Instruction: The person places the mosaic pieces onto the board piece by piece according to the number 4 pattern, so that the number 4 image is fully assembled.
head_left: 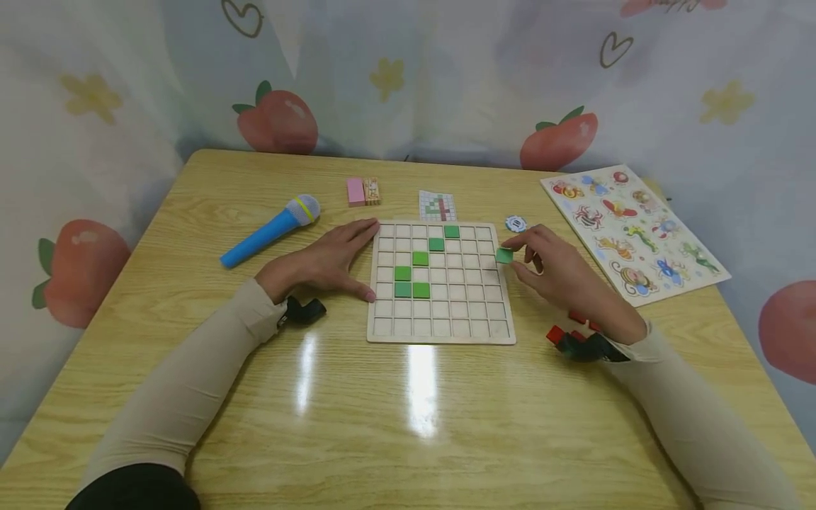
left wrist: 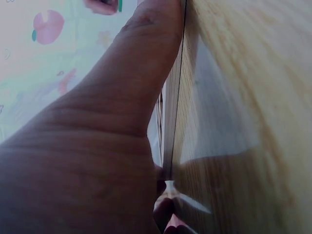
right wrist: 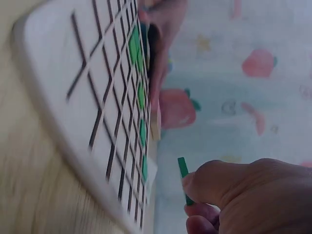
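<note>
A white grid board lies mid-table, with several green square tiles set in its cells, most along a diagonal. Thumb and fingers of my left hand rest along the board's left edge, the fingers extended. Over the right edge of the board, my right hand pinches a green tile between thumb and fingers. In the right wrist view that tile is seen edge-on, raised above the board. Behind the board lies a small pattern card showing a green and red design.
A blue toy microphone lies at the left. A pink block and a patterned block stand at the back. A poker chip and an insect picture board are at the right. Red tiles lie beneath the right wrist.
</note>
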`<state>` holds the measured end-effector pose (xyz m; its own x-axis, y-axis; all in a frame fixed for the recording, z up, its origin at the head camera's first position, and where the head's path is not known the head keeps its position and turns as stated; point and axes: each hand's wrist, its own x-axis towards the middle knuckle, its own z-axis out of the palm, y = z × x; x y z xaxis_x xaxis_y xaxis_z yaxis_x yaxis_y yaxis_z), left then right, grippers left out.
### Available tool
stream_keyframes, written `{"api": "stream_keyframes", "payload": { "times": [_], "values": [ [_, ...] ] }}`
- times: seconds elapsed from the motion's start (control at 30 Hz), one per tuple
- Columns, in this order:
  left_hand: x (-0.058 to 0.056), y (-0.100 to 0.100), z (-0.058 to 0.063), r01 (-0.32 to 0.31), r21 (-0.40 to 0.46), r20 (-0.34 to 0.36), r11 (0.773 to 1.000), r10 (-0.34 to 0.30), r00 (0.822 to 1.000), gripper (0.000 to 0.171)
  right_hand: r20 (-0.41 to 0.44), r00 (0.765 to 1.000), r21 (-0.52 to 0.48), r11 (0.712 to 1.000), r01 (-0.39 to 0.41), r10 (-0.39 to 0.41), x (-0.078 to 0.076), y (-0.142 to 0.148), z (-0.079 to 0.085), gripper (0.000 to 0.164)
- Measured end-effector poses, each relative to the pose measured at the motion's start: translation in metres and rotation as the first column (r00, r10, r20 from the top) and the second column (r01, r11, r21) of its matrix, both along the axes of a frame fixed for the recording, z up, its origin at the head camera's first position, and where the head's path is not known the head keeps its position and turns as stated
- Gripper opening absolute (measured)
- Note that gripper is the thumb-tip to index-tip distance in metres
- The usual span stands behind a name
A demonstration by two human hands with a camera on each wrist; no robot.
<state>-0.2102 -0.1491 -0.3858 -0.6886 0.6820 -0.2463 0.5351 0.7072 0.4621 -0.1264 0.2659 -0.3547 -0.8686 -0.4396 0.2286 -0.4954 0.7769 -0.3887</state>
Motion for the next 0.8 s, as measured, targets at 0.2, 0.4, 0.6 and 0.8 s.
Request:
{"api": "stream_keyframes", "payload": {
  "times": [0.2, 0.4, 0.6, 0.8],
  "values": [
    [0.0, 0.0, 0.0, -0.007, -0.013, 0.0, 1.0, 0.007, 1.0, 0.136, 0.132, 0.984, 0.043, 0.991, -0.126, 0.12, 0.01, -0.038, 0.01, 0.021],
    [0.001, 0.001, 0.0, -0.006, -0.01, -0.003, 1.0, 0.006, 1.0, 0.136, 0.162, 0.966, 0.044, 0.976, -0.211, 0.202, 0.007, -0.063, 0.003, 0.02],
    [0.001, 0.001, 0.0, -0.008, -0.015, 0.0, 1.0, 0.008, 1.0, 0.136, 0.158, 0.951, 0.034, 0.961, -0.274, 0.266, 0.004, -0.078, -0.004, 0.015],
    [0.0, 0.001, 0.0, -0.003, -0.02, -0.007, 1.0, 0.003, 1.0, 0.136, 0.141, 0.944, 0.039, 0.952, -0.305, 0.297, 0.0, -0.086, -0.011, 0.01]
  ]
}}
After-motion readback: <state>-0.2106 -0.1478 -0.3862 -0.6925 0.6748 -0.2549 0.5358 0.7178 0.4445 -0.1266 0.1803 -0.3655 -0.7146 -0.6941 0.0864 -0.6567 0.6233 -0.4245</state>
